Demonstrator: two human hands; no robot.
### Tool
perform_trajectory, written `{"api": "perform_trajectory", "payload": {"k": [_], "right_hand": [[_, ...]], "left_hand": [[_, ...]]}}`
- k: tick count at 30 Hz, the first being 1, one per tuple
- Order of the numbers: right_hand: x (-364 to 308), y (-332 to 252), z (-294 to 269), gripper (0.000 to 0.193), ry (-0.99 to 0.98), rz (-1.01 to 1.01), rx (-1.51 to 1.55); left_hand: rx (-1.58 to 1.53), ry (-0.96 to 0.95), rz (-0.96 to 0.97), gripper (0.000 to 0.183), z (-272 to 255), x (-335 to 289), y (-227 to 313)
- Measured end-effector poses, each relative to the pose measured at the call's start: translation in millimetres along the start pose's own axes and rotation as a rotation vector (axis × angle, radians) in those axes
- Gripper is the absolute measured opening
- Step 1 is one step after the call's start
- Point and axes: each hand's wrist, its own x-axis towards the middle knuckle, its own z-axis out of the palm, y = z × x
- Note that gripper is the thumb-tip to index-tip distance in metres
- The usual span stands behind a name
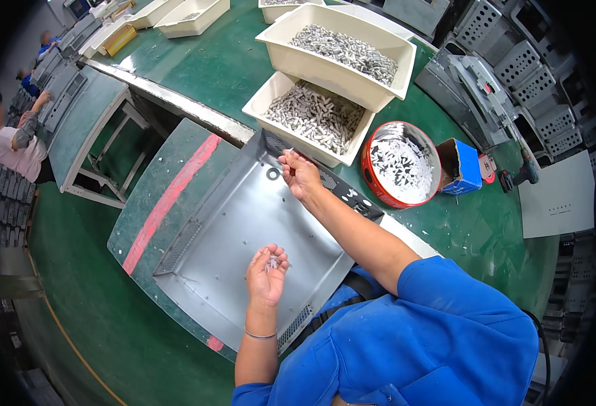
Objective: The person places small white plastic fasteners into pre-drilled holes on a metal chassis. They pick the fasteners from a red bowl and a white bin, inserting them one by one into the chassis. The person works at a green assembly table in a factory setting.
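Note:
A shallow grey sheet-metal tray-shaped panel (244, 233) with perforated, upturned sides lies in front of me. My left hand (266, 274) is cupped palm up over its middle, fingers curled round several small white pieces (271, 262). At the panel's far corner, my right hand (301, 176) has its fingertips pinched together beside the punched side wall (338, 186). Whatever sits between those fingertips is too small to name. A dark ring-shaped mark (273, 174) shows on the metal just left of the right hand.
Cream bins (271, 111) of small grey-white parts stand stacked beyond the panel. To their right are a red round tin (371, 177) of white pieces, a blue box (469, 166) and a cordless drill (520, 172). A person (20, 149) works at far left.

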Motion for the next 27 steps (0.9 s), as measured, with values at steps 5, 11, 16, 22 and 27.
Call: {"api": "perform_trajectory", "payload": {"k": [5,11,16,22,27], "right_hand": [[-1.9,-1.1,3.7,0.009,0.004,0.000,0.046],[2.9,1.5,0.0,0.009,-0.022,-0.020,0.109],[-1.5,0.0,1.0,0.009,-0.065,-0.040,0.073],[-1.0,0.4,1.8,0.008,-0.032,-0.025,0.085],[-1.3,-2.0,-1.0,0.009,-0.047,-0.002,-0.002]], "left_hand": [[0.012,0.010,-0.007,0.010,0.8,-0.4,-0.6],[0.007,0.010,0.013,0.012,-1.7,1.0,-0.4],[0.021,0.008,0.014,0.011,-1.2,0.9,-0.2],[0.027,0.015,0.007,0.011,-0.6,0.6,-0.9],[0.039,0.000,-0.003,0.012,0.6,0.6,-2.2]]}}
